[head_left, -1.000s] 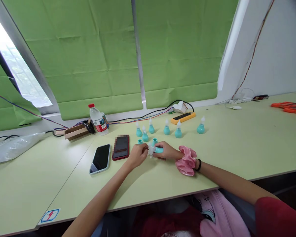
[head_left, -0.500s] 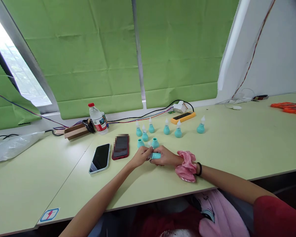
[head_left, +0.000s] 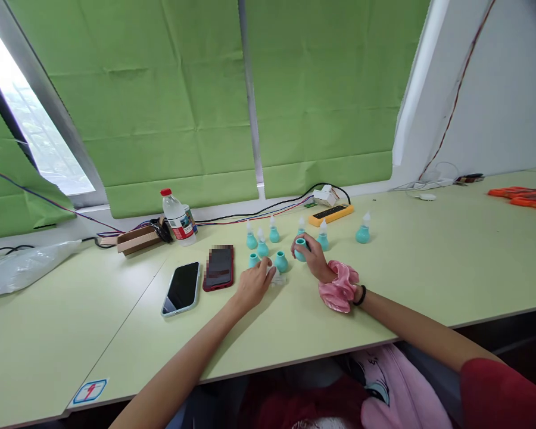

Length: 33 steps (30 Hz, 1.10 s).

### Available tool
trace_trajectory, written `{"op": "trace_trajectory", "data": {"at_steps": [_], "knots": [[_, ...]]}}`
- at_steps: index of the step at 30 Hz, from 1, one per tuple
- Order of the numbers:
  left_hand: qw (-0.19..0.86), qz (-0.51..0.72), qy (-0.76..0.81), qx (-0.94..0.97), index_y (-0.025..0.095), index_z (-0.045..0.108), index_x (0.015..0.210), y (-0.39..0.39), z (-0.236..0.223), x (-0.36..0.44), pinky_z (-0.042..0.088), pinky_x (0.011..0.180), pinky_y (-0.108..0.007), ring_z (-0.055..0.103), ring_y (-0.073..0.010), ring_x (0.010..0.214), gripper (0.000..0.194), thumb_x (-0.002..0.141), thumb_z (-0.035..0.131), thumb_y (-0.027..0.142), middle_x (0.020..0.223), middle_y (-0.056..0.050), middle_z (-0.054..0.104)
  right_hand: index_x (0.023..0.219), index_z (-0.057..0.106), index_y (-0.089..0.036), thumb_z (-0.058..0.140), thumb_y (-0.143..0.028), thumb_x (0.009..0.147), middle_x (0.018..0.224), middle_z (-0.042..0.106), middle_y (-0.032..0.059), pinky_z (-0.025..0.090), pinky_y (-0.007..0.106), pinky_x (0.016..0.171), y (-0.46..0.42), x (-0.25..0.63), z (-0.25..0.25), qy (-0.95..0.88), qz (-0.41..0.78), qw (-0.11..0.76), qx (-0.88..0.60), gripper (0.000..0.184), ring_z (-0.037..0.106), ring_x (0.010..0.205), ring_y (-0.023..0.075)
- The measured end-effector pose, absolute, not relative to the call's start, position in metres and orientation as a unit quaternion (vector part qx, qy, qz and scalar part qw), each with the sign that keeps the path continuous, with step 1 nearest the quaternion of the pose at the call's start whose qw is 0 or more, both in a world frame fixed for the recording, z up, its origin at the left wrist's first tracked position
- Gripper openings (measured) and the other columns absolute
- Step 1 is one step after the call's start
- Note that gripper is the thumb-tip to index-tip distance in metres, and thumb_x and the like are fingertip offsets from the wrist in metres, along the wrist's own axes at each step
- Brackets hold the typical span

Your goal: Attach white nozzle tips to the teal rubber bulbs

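My right hand (head_left: 312, 257) is wrapped round a teal squeeze bulb (head_left: 301, 250), its open mouth facing up, just above the table. Low over the table, my left hand (head_left: 255, 282) has its fingers curled at some small clear plastic tips (head_left: 277, 279), and it appears to pinch one. Two bulbs without tips stand close by: one teal bulb (head_left: 281, 261) between the hands and another (head_left: 254, 260) behind my left hand. Farther back stand several teal bulbs with clear pointed tips, such as this tipped bulb (head_left: 262, 245); one tipped bulb (head_left: 362, 232) stands apart at the right.
Left of my hands lie a white-edged phone (head_left: 181, 288) and a red-cased phone (head_left: 219, 268). A red-capped bottle (head_left: 178, 219) and a cardboard tray (head_left: 140, 239) stand behind. A yellow power strip (head_left: 330, 215) and cables lie along the wall. Orange scissors (head_left: 522, 196) are far right.
My hands have moved apart. The right one has gone right and away from me with the bulb, turning it mouth up. The left one has lowered to the clear tips.
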<state>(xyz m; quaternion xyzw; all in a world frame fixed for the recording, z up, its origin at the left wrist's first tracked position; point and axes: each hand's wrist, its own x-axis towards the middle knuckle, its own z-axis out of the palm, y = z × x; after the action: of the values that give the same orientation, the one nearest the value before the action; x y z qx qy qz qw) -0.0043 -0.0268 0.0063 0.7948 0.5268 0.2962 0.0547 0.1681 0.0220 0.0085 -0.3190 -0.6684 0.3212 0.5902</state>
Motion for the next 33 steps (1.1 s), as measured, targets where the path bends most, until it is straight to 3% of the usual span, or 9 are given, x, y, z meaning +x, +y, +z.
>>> {"op": "trace_trajectory", "data": {"at_steps": [4,8,13,23,28,33], "knots": [[-0.023,0.189,0.561,0.805,0.019,0.041,0.108,-0.028,-0.003,0.001,0.032,0.054,-0.025,0.052,-0.0192,0.067,0.034,0.083,0.026,0.036,0.089,-0.011,0.05,0.071,0.046,-0.019,0.042,-0.027,0.07,0.067,0.051,-0.0012,0.036,0.026,0.065,0.036,0.169,-0.003,-0.661,0.298,0.562,-0.397,0.009,0.046,0.066,0.0131],[-0.077,0.213,0.547,0.806,0.017,0.038,0.115,-0.032,-0.006,0.007,0.036,0.06,-0.03,0.049,-0.0244,0.078,0.043,0.081,0.028,0.041,0.097,-0.015,0.046,0.074,0.049,-0.019,0.044,-0.026,0.069,0.076,0.054,-0.0004,0.034,0.028,0.071,0.041,0.164,-0.015,-0.685,0.297,0.508,-0.429,0.01,0.048,0.074,0.0146],[-0.127,0.213,0.498,0.831,0.012,0.029,0.121,-0.036,-0.01,0.011,0.033,0.077,-0.04,0.04,-0.0281,0.096,0.055,0.078,0.031,0.046,0.107,-0.016,0.042,0.078,0.049,-0.019,0.037,-0.029,0.075,0.08,0.054,0.0005,0.035,0.028,0.072,0.043,0.161,-0.019,-0.693,0.274,0.524,-0.413,0.016,0.049,0.078,0.0146],[-0.111,0.138,0.516,0.838,0.006,0.014,0.127,-0.032,-0.026,0.009,0.024,0.091,-0.043,0.021,-0.0293,0.12,0.062,0.08,0.023,0.045,0.131,-0.02,0.022,0.081,0.047,-0.018,0.039,-0.028,0.076,0.084,0.052,0.0033,0.038,0.031,0.074,0.047,0.163,-0.02,-0.711,0.176,0.546,-0.408,0.013,0.049,0.079,0.016],[-0.133,0.133,0.512,0.838,0.001,0.019,0.125,-0.035,-0.02,0.01,0.027,0.09,-0.041,0.02,-0.0295,0.12,0.062,0.079,0.027,0.041,0.132,-0.024,0.017,0.082,0.046,-0.018,0.042,-0.023,0.073,0.084,0.049,0.0048,0.037,0.033,0.077,0.05,0.172,-0.007,-0.716,0.056,0.589,-0.371,0.011,0.046,0.085,0.0178],[-0.166,0.127,0.517,0.83,-0.002,0.026,0.121,-0.037,-0.016,0.014,0.03,0.09,-0.04,0.027,-0.0284,0.118,0.057,0.079,0.03,0.036,0.126,-0.024,0.031,0.088,0.042,-0.017,0.047,-0.022,0.068,0.097,0.044,0.0079,0.03,0.038,0.086,0.063,0.195,0.011,-0.646,-0.087,0.648,-0.394,0.021,0.039,0.099,0.0211]]}}
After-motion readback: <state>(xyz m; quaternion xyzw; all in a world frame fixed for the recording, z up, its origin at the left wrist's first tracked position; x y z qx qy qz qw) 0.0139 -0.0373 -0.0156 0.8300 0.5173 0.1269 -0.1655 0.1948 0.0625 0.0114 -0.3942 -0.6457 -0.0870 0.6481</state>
